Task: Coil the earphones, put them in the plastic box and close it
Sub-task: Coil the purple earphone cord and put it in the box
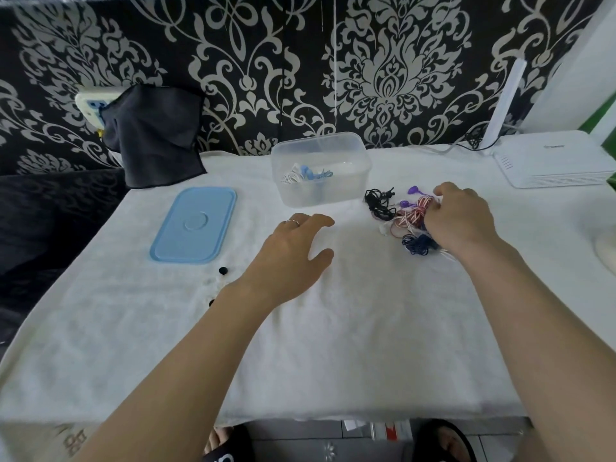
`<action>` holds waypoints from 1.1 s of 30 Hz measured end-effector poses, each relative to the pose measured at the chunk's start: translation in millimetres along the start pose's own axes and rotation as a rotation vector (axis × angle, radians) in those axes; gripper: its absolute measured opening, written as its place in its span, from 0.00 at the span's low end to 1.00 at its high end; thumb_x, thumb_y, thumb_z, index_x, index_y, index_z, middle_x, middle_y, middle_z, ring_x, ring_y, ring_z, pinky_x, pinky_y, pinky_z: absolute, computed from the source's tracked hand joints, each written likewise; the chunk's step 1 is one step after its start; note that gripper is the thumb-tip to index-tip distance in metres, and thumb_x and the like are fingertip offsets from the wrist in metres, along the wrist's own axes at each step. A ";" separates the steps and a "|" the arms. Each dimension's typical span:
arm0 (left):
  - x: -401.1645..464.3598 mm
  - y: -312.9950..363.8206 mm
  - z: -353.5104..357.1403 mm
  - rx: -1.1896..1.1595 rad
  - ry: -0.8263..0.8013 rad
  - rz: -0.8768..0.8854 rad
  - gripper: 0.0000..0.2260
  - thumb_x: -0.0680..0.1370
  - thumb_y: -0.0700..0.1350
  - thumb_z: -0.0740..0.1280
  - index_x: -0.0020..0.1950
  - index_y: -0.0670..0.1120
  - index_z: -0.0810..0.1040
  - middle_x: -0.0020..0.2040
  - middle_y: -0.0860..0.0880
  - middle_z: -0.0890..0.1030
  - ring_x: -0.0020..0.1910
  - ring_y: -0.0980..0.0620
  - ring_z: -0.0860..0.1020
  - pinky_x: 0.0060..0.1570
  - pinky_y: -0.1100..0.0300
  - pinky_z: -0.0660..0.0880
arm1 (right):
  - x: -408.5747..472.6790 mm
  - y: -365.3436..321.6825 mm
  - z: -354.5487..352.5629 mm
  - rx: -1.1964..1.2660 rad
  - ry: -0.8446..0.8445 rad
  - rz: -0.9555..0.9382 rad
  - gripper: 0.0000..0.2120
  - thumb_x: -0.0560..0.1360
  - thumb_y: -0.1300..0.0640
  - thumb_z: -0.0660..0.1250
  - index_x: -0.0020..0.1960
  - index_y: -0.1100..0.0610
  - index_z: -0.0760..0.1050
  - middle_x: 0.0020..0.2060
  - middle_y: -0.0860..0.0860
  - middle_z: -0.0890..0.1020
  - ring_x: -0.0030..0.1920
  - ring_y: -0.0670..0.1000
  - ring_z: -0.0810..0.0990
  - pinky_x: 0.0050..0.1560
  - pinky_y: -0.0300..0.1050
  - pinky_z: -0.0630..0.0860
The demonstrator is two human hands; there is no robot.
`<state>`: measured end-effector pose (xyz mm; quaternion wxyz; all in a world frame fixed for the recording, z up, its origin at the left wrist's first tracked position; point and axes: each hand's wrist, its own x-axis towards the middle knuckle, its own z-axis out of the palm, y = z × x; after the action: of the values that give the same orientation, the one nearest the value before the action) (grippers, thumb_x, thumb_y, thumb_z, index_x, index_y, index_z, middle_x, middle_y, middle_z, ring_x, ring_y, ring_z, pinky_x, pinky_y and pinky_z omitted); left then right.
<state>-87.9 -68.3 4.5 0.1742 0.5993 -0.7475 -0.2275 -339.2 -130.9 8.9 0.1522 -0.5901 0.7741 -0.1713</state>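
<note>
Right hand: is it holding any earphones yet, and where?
Cannot be told: the right hand covers the earphone pile, fingertips hidden. The left hand holds nothing.

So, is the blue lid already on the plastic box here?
No, the blue lid lies flat on the white cloth, left of the open plastic box, apart from it.

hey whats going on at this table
A person is packing earphones. The right hand reaches into a tangled pile of black, purple, red-and-white and navy earphones on the white cloth. The left hand is spread open above the cloth, holding nothing. The clear plastic box already holds blue and white earphones, and its light blue lid lies off to the left.
</note>
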 end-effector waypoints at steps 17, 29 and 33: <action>1.6 2.8 1.6 0.022 -0.043 -0.012 0.22 0.82 0.49 0.67 0.75 0.54 0.69 0.69 0.49 0.73 0.65 0.47 0.72 0.64 0.56 0.70 | 9.8 20.0 -21.0 -0.025 -0.109 0.032 0.24 0.74 0.67 0.64 0.69 0.57 0.74 0.67 0.60 0.75 0.68 0.63 0.71 0.64 0.50 0.70; -5.3 6.6 -3.2 0.035 -0.062 -0.014 0.22 0.82 0.49 0.67 0.75 0.53 0.69 0.69 0.49 0.72 0.65 0.48 0.72 0.63 0.57 0.70 | 11.5 37.4 -10.8 -0.095 0.002 0.011 0.16 0.73 0.65 0.66 0.60 0.59 0.78 0.59 0.62 0.77 0.60 0.65 0.74 0.52 0.46 0.69; -7.7 3.2 -7.2 0.029 -0.045 -0.021 0.21 0.82 0.49 0.66 0.75 0.54 0.69 0.69 0.49 0.73 0.65 0.49 0.72 0.60 0.60 0.68 | 5.0 27.3 -26.7 0.016 0.076 0.006 0.16 0.73 0.66 0.67 0.61 0.60 0.78 0.59 0.62 0.79 0.60 0.62 0.76 0.56 0.47 0.72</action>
<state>-85.0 -61.2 12.4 0.1462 0.6043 -0.7482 -0.2317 -375.8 -126.8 20.5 0.1279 -0.5795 0.7797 -0.1996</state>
